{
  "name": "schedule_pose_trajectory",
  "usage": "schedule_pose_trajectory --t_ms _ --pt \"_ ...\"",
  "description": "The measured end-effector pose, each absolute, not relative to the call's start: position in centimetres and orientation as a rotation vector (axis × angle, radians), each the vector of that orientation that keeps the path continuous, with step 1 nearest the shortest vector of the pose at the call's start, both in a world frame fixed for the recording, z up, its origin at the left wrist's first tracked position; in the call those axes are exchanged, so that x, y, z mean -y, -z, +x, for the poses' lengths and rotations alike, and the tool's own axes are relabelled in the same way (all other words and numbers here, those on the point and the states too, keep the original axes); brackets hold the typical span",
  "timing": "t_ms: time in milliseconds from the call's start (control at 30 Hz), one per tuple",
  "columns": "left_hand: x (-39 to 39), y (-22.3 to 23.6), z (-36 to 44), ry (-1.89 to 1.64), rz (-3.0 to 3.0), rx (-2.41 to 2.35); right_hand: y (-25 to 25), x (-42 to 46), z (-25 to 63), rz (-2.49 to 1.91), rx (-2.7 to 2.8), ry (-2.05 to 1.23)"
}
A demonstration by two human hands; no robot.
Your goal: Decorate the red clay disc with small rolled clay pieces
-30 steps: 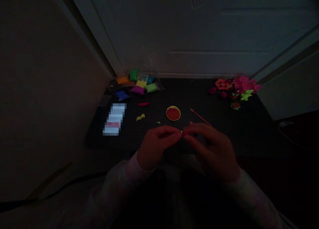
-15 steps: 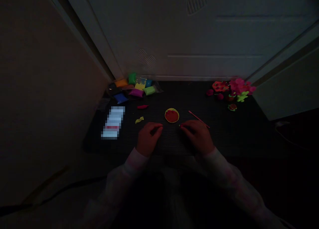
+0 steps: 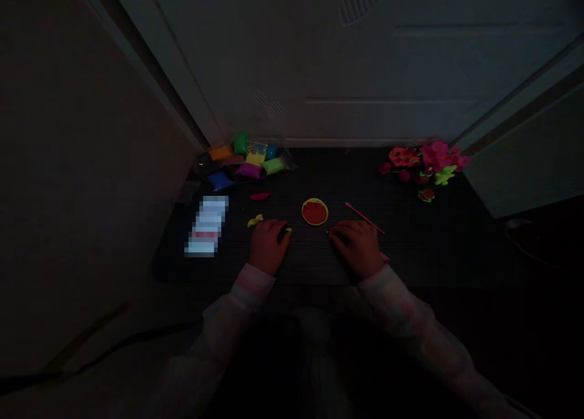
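Observation:
My left hand (image 3: 269,247) rests low over the dark table, its thumb and index finger closing on a small green clay piece (image 3: 288,229) at their tips. A yellow clay strip (image 3: 255,221) lies just beyond its knuckles. My right hand (image 3: 358,247) pinches a small red clay piece (image 3: 330,232) with a speck of green at its end; fingers cover most of it. Between and beyond both hands sits a round clay dish (image 3: 314,213), red inside with a yellow rim. A thin pink tool (image 3: 365,218) lies beyond my right hand. Something pink (image 3: 384,257) peeks out beside my right wrist.
Packets of coloured clay (image 3: 249,160) are heaped at the back left, with a red clay lump (image 3: 260,196) before them. A blurred-out bright panel (image 3: 207,225) lies at left. Pink clay flowers (image 3: 440,157) and small clay pieces crowd the back right. A white door (image 3: 292,60) stands behind the table (image 3: 319,176).
My hands were together at the red piece, then parted. The left moved left and down to the green piece on the table; the right kept the red piece. The view shifted slightly.

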State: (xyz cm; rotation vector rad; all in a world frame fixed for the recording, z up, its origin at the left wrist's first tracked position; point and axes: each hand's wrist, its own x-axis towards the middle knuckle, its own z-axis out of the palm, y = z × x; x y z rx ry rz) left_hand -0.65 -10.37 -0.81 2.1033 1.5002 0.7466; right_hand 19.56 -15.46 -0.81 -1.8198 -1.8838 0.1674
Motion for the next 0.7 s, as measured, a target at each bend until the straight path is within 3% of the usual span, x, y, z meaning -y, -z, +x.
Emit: schedule_pose_trajectory --t_ms 200,700 --pt "10.1 0.5 -0.7 -0.768 1.950 -1.479 0.2 16.4 20.2 -1.821 1.811 -0.127" --pt "14.2 -5.5 1.4 -0.605 1.288 -1.040 -5.6 19.7 16.0 -1.483 1.863 -0.274"
